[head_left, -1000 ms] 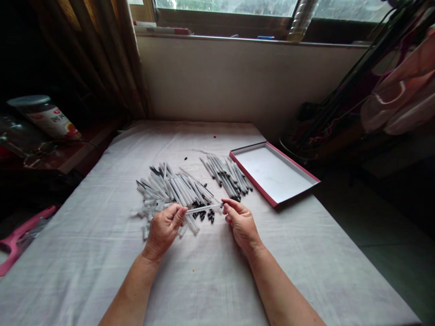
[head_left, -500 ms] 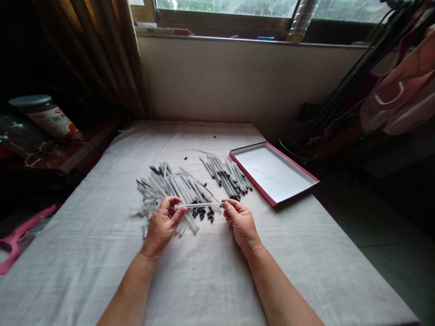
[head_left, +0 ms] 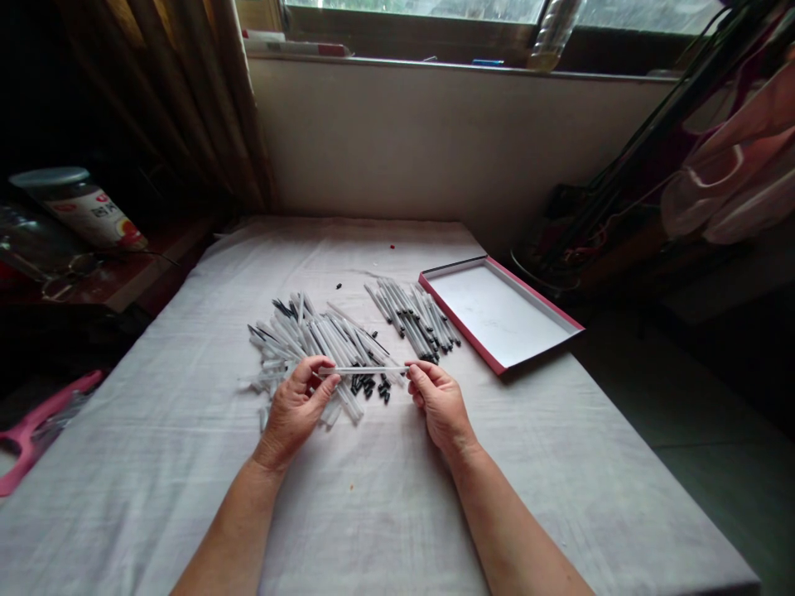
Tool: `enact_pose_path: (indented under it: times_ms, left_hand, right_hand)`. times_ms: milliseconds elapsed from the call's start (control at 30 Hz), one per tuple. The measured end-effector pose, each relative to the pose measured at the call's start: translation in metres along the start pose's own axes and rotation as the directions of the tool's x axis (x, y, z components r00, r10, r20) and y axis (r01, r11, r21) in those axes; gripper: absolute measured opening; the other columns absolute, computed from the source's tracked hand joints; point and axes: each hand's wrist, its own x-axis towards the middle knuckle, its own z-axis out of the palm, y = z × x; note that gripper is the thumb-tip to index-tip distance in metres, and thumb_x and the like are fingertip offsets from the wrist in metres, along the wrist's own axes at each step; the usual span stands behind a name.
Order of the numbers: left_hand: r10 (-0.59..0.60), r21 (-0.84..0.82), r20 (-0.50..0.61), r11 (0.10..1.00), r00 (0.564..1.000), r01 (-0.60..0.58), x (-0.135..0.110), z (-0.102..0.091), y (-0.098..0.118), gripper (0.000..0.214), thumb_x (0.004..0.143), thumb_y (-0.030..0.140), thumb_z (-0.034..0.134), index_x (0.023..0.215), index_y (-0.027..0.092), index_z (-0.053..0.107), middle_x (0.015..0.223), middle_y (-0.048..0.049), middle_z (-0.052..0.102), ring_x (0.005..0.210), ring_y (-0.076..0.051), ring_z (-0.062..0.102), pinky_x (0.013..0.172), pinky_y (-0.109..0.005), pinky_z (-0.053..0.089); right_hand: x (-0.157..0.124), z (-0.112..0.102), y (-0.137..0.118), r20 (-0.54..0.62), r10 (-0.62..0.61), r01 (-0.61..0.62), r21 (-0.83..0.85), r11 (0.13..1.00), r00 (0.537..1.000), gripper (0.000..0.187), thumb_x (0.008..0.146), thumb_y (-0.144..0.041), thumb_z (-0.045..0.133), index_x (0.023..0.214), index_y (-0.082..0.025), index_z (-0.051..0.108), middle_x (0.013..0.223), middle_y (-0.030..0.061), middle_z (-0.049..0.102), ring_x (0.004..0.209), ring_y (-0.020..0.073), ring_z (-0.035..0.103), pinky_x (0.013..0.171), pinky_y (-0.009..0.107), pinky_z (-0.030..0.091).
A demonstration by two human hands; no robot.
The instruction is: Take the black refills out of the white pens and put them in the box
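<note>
Two hands, the left hand point(head_left: 296, 410) and the right hand point(head_left: 438, 401), each pinch one end of a thin clear pen tube point(head_left: 363, 370) held level between them, and so light a fingertip grip could let it drop into the pile of tubes point(head_left: 310, 341) just beyond the left hand.

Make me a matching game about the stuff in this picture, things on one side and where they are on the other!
1 clear pen tube
2 red-edged tray
3 jar
4 pink tool

A far left, on dark wooden ledge
B pinched between left hand and right hand
C on the cloth, right of the pen piles
D bottom-left edge of view

Pairs: 1-B, 2-C, 3-A, 4-D
</note>
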Motion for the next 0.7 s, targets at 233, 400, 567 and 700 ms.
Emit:
enact_pose_path:
  times_ms: [233,400,567,700]
  left_hand:
    - [-0.039,0.069,0.037,0.997,0.999,0.036,0.0005,-0.0012,-0.0024,0.035,0.082,0.05,0.061,0.097,0.019,0.061,0.073,0.0002,0.063,0.054,-0.011,0.057,0.052,-0.022,0.045]
    - [0.0,0.1,0.046,0.995,0.999,-0.005,-0.0014,0.0005,-0.0005,0.027,0.084,0.046,0.059,0.093,0.02,0.062,0.068,0.0011,0.061,0.052,-0.011,0.053,0.051,-0.022,0.044]
    - [0.019,0.144,0.063,0.989,0.998,-0.028,-0.001,0.0006,0.0018,0.032,0.082,0.049,0.061,0.095,0.02,0.063,0.074,-0.0004,0.066,0.057,-0.013,0.06,0.054,-0.023,0.047]
    - [0.059,0.169,0.079,0.983,0.995,-0.072,-0.0001,0.0021,0.0042,0.027,0.082,0.045,0.061,0.092,0.021,0.064,0.076,-0.0011,0.069,0.061,-0.015,0.062,0.058,-0.025,0.049]
  right_hand:
    - [-0.0015,0.0018,-0.0014,0.006,0.0,0.0,-0.026,1.0,1.0,0.037,0.056,-0.046,0.083,0.079,-0.017,0.075,0.06,0.0004,0.062,0.05,0.009,0.044,0.042,0.02,0.024]
    - [-0.0011,0.0019,-0.0013,0.008,-0.002,0.002,-0.028,1.0,1.0,0.035,0.057,-0.045,0.082,0.078,-0.017,0.075,0.061,0.0004,0.062,0.051,0.0094,0.045,0.042,0.02,0.024]
    - [-0.0015,0.0018,-0.0006,0.009,-0.002,0.003,-0.035,0.999,1.0,0.036,0.058,-0.045,0.081,0.078,-0.017,0.074,0.059,-0.0001,0.061,0.051,0.0096,0.045,0.042,0.02,0.024]
    - [-0.0022,0.0013,-0.0009,0.015,-0.004,0.004,-0.047,0.999,1.0,0.035,0.058,-0.044,0.081,0.079,-0.017,0.075,0.058,-0.0012,0.06,0.05,0.0088,0.043,0.044,0.021,0.026]
